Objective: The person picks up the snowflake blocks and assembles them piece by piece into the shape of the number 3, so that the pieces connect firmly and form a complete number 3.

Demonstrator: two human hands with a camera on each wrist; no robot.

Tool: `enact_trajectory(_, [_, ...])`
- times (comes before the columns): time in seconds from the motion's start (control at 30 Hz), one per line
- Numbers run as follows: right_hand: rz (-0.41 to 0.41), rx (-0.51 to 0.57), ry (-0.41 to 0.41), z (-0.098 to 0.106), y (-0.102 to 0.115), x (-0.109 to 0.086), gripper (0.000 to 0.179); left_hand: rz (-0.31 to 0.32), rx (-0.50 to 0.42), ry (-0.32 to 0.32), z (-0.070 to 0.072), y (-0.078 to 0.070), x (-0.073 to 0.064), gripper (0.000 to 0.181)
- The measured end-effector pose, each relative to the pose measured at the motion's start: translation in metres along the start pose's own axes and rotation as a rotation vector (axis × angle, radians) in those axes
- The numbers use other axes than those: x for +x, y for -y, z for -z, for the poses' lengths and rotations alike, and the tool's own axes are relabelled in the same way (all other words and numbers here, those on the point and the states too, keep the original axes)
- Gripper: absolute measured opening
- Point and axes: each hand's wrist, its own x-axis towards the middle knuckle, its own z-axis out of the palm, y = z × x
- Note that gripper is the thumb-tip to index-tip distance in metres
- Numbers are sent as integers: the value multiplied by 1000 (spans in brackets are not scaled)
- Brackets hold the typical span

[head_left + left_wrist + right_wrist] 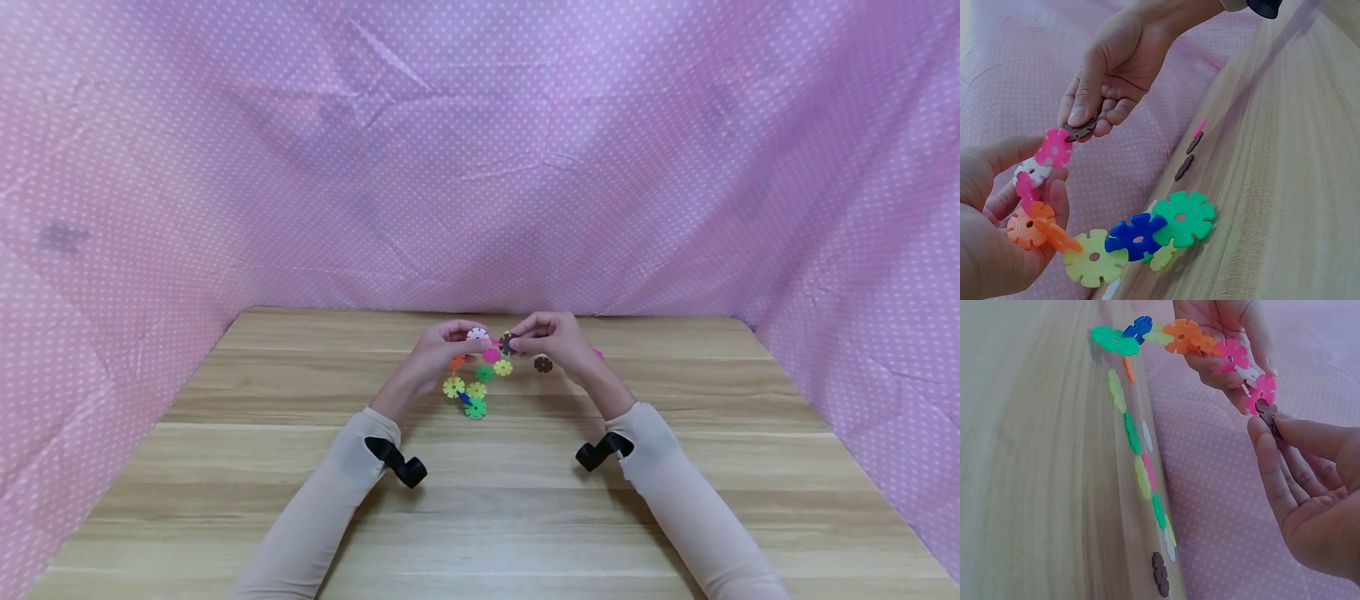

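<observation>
My left hand (pixel 441 348) holds a chain of slotted plastic snowflake discs between thumb and fingers. In the left wrist view the chain runs from a pink disc (pixel 1054 150) through a white disc (pixel 1031 174), another pink one and orange discs (pixel 1027 225). Beyond them hang a pale yellow disc (pixel 1095 259), a blue disc (pixel 1134 237) and a green disc (pixel 1184 219). My right hand (pixel 558 343) pinches a dark brown disc (pixel 1267 414) between thumb and fingertips. Its edge meets the pink disc at the chain's end, slots overlapping.
Loose discs lie on the wooden table (pixel 480 517), among them a yellow disc (pixel 1116 391), a green disc (pixel 1132 432) and a brown disc (pixel 543 364). A pink dotted cloth (pixel 480 167) hangs behind the table's far edge and along both sides.
</observation>
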Motion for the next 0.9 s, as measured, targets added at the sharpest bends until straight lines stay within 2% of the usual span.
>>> enact_trajectory(0.27, [14,16,-19,-3,-2,1,23,-7,-5,-23,-2,1,1,34])
enact_trajectory(0.5, [18,8,-45,-5,-3,0,21,-26,-16,-9,-4,3,2,38])
enact_trajectory(0.7, [11,21,-81,-9,-2,0,21,-31,-52,-6,-4,4,1,37])
enact_trajectory(0.9, [1,78,-129,-14,-1,1,25,-56,-102,16,-7,4,2,40])
